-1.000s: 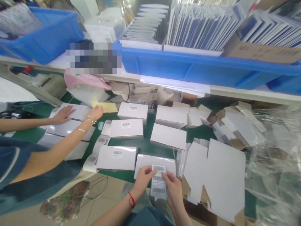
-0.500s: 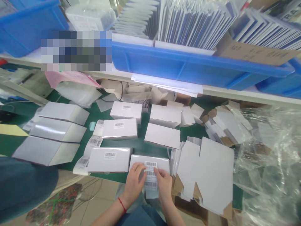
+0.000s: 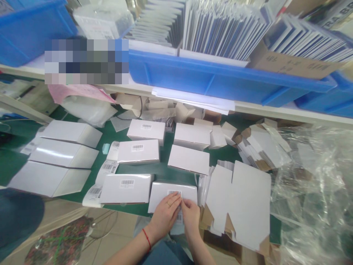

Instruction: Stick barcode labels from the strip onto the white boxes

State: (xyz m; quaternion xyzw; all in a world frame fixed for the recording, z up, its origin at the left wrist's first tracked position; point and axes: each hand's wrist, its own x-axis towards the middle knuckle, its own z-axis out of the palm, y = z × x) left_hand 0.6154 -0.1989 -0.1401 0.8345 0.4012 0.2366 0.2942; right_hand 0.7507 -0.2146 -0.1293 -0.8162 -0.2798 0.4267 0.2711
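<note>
A white box [image 3: 158,191] lies at the table's front edge, right before me. A barcode label [image 3: 171,192] shows on its top, partly covered by my fingers. My left hand [image 3: 166,211] lies across that label with its fingers stretched out, pressing on it. Close beside it, my right hand [image 3: 191,213] has thumb and finger pinched at the edge of the label strip [image 3: 179,219], whose lower part hangs over the box's front. More white boxes with barcode labels, such as the one to the left [image 3: 125,191], stand around it.
An unlabelled box [image 3: 189,159] lies behind. Flattened white cartons [image 3: 248,202] are stacked at right, with clear plastic wrap [image 3: 317,191] beyond. A label roll strip [image 3: 106,171] trails at left, near three large boxes [image 3: 63,152]. Blue bins [image 3: 193,73] line the shelf above.
My left hand has moved right and forward, from beside the label strip onto the label. My right hand stays at the strip's edge. The view has shifted slightly.
</note>
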